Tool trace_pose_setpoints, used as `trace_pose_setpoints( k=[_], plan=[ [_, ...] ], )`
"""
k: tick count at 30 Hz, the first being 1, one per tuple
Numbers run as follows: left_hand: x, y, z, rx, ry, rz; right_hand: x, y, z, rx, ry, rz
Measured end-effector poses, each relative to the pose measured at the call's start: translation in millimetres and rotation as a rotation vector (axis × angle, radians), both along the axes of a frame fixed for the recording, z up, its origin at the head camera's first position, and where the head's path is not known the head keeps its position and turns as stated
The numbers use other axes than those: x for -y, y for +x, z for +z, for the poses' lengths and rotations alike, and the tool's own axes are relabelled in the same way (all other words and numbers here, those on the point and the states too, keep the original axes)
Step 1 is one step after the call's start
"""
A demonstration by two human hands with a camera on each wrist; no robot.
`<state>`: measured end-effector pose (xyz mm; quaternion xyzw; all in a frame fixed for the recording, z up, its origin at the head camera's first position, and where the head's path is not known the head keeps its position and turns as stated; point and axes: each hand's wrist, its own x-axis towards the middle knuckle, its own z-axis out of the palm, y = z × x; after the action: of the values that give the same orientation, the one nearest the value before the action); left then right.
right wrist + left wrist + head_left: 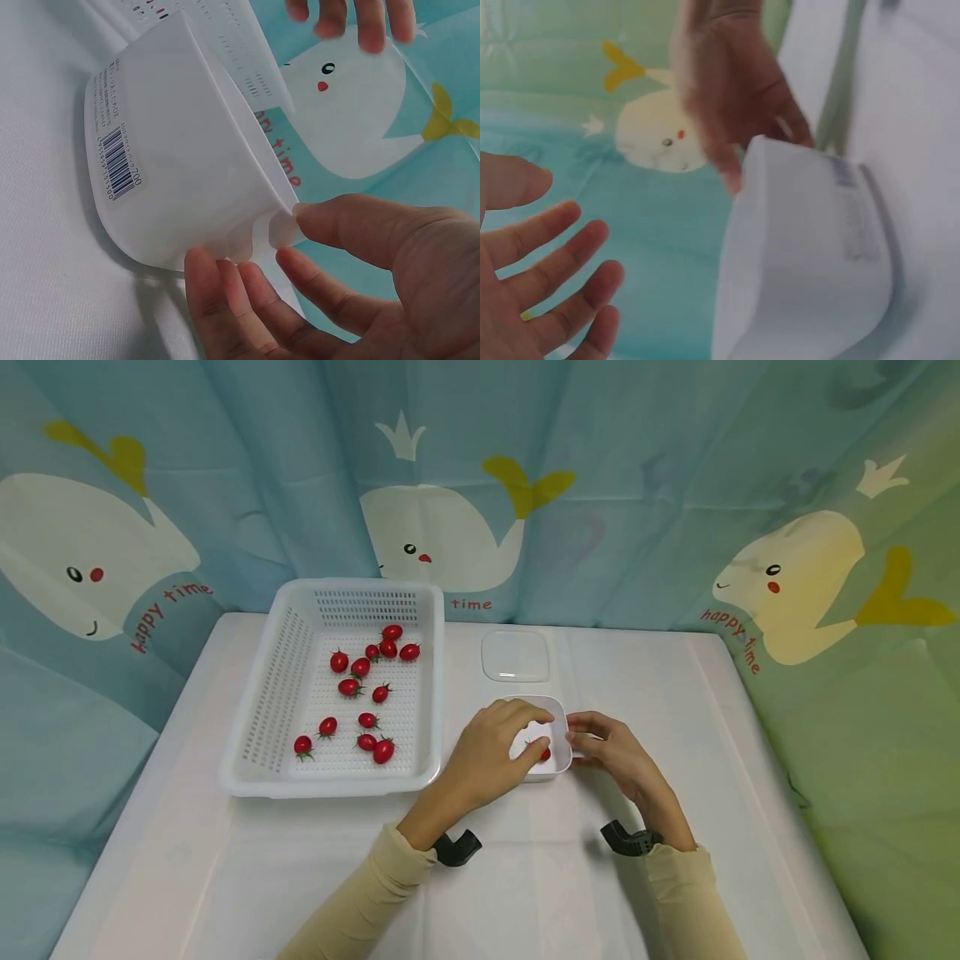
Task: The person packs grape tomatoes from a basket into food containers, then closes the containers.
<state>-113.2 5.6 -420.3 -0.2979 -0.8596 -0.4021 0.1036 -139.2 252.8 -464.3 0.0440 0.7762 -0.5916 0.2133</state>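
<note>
my left hand hovering over a white container, fingers parted, a cherry tomato lying inside, my right hand touching its right side, fingers extended

- Box, centre of frame: open top partly roofed by left hand; right side blocked by right hand, fingertips against the wall.
- Basket, left of centre: raised walls bar sideways entry; accessible from above.
- Strip between basket and box: left hand crosses its lower part; upper part passable.
- Clear lid, just above box in frame: flat, low obstacle; narrow gap between.
- Free table: bottom centre between sleeves, also right of right hand.
- Curtain, top of frame: closes far edge.
</note>
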Motion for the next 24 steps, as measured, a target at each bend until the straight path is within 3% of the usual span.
trace_pose_setpoints(
  k=[5, 14, 24],
  plan=[
    [18, 5.3, 10.6, 0.013, 0.022, 0.015, 2, -1.2, -0.9, 0.011, 0.008, -0.012],
    [58, 9.8, 19.0, 0.055, -0.009, 0.049, 2, -1.3, 0.1, 0.018, 0.011, -0.006],
    [109, 11.6, 22.3, 0.217, -0.041, 0.132, -2, -2.3, 0.5, 0.026, 0.013, 0.021]
  ],
)
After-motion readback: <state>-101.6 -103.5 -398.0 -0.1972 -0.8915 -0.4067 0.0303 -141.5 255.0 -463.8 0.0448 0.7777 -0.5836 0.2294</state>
